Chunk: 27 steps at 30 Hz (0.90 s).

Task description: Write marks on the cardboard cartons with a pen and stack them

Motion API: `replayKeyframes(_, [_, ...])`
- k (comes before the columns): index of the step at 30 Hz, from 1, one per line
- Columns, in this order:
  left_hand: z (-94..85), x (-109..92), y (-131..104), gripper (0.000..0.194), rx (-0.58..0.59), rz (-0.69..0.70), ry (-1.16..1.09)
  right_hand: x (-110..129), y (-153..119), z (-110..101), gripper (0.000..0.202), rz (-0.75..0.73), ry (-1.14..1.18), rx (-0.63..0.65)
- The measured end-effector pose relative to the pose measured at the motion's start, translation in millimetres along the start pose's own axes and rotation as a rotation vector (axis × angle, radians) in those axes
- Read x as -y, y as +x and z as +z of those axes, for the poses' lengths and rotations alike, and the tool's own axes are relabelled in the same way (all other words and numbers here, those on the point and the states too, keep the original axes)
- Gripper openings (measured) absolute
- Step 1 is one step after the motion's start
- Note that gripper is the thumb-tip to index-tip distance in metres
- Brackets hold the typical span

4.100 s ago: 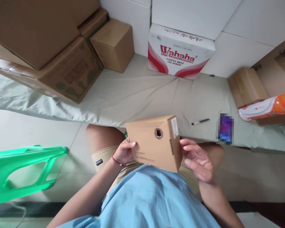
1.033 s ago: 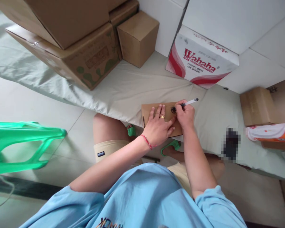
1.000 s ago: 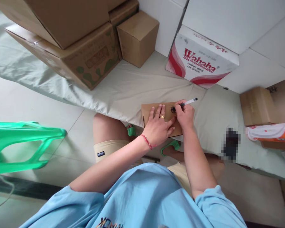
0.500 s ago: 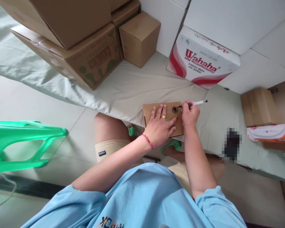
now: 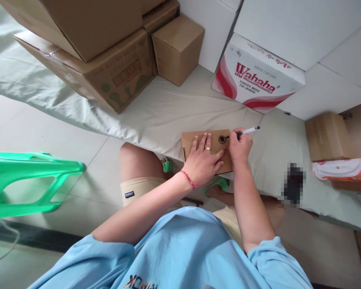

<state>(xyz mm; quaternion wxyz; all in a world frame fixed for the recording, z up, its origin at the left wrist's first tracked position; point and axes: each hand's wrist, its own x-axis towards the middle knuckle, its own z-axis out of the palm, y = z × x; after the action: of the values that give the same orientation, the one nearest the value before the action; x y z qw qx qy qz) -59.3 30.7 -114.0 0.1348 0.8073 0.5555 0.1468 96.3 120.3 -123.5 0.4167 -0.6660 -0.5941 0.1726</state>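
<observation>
A small brown cardboard box lies at the front edge of the cloth-covered surface, before my knees. My left hand rests flat on its top with fingers spread, a ring on one finger and a red cord at the wrist. A pen with a clear barrel and dark end is pinched in my right hand. Its tip points left, at the edge of a dark ring-shaped mark on the box. The side of my right hand lies along the box's right edge.
Large cardboard boxes stack at the back left, beside a smaller carton. A white and red water carton stands behind. A green plastic stool is on the floor at left. A pixelated dark object and an orange-white package lie right.
The pen has tilted slightly, its rear end a little further left. My right hand has shifted only minutely; the left hand stays flat on the box.
</observation>
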Motion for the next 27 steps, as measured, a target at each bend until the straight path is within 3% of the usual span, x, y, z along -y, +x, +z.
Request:
replayKeyframes(21, [1.7, 1.5, -0.5, 0.047, -0.018, 0.011, -0.017, -1.0, -2.6, -3.3, 0.021, 0.05, -0.081, -0.048])
replayKeyframes(27, [2.1, 1.8, -0.2, 0.047, -0.016, 0.006, -0.023, 4.0, -6.5, -5.9, 0.022, 0.008, -0.058, 0.008])
